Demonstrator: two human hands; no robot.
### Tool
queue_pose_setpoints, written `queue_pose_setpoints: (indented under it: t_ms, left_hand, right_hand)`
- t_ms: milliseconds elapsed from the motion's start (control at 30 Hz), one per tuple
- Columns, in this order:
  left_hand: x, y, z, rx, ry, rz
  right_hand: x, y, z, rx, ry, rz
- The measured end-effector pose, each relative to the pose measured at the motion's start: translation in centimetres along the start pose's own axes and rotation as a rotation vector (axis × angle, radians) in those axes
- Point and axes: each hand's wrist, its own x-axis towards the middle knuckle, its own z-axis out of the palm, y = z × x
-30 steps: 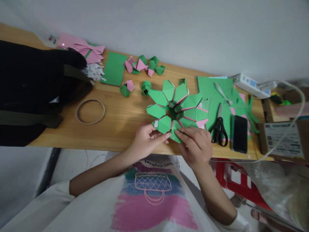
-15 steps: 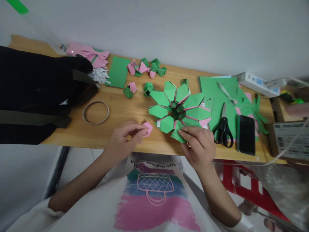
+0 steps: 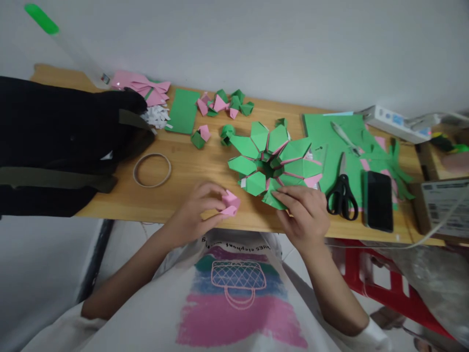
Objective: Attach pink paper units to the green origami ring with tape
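Note:
Between the thumb and fingers of my left hand is a small folded pink paper piece, just above the table's front edge. My right hand pinches the near petal of a green and pink paper flower, a ring of folded petals around a dark open centre. The flower rests on the table, right of the pink piece and apart from it. Beyond the flower lie a round green folded piece and a green and pink folded piece.
A tape ring lies left, near a black bag. More folded pieces and a green sheet are at the back. Right are scissors, a phone, a cutter and a power strip.
My left hand has opened its grip wider around the pink piece, which has turned and shows more of its folds. My right hand stays on the same petal. The whole view has shifted slightly.

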Motion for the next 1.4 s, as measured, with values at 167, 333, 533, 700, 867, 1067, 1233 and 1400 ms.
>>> queue_pose_setpoints:
  t_ms: [167, 333, 533, 700, 867, 1067, 1233, 1400]
  left_hand:
    - [0.2, 2.4, -0.6, -0.449, 0.024, -0.142]
    - [1.0, 3.7, 0.1, -0.727, 0.114, -0.359]
    - [1.5, 3.8, 0.7, -0.922, 0.1, -0.493]
    - [1.3, 3.5, 1.1, -1.041, 0.081, -0.492]
    - [1.1, 3.3, 1.4, -1.177, 0.035, -0.493]
    - [0.6, 3.2, 1.9, -1.229, -0.052, -0.459]
    - [0.4, 3.8, 1.8, -1.313, -0.073, -0.507]
    - [0.3, 4.2, 1.7, -1.304, -0.025, -0.566]
  right_hand:
    - [0.5, 0.1, 0.1, 0.019, -0.002, 0.008]
    - [0.6, 0.2, 0.2, 0.042, -0.001, 0.019]
    - [0.5, 0.3, 0.3, 0.045, -0.007, 0.019]
    - [0.5, 0.3, 0.2, 0.056, -0.018, 0.009]
    - [0.3, 0.2, 0.2, 0.051, -0.036, 0.009]
    - [0.1, 0.0, 0.2, 0.042, -0.024, -0.001]
    - [-0.1, -0.1, 0.2, 0.006, -0.042, -0.001]
    - [0.1, -1.0, -0.7, -0.024, -0.113, -0.008]
